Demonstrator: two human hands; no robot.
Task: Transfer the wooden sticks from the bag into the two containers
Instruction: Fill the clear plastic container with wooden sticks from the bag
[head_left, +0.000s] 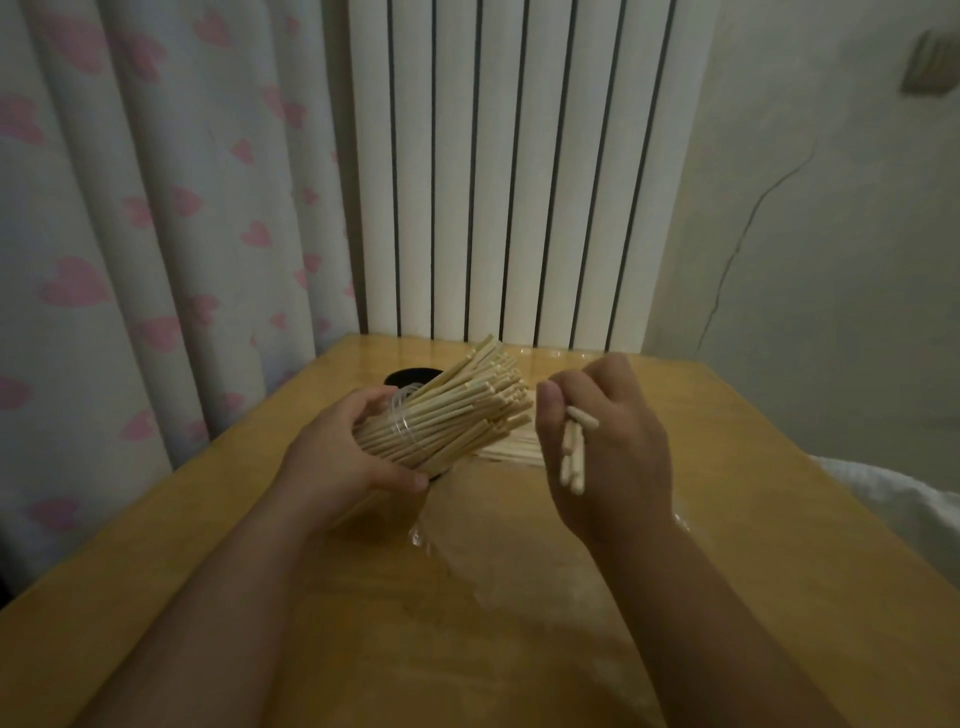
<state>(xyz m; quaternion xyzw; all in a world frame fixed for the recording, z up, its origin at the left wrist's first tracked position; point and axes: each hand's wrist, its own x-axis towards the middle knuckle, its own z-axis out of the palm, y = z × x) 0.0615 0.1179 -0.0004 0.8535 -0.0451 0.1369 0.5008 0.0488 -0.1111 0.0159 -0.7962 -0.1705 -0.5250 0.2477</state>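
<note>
Grips clear jar (400, 423) w/ left hand (343, 457), curled round its lower half, thumb on the near side. Holds it tilted, mouth up & to the right; can't tell whether its base touches the tabletop (779, 519). Packed full of sticks (457, 410), fanning out well past the rim. Pinches a few loose sticks (573, 457) in right hand (618, 441), curled narrow round them, lower ends pointing down toward the bag (498, 525). Kept just right of the jar's stick ends, apart from them. Spread flat on tabletop btwn & under both hands: clear bag, w/ a small row of sticks (511, 449) inside near its far end. Behind jar, partly hidden: black round item (410, 375), pot or lid, can't tell. Beyond tabletop: heart-print curtain (156, 208) at left, white radiator (509, 171) at centre.
</note>
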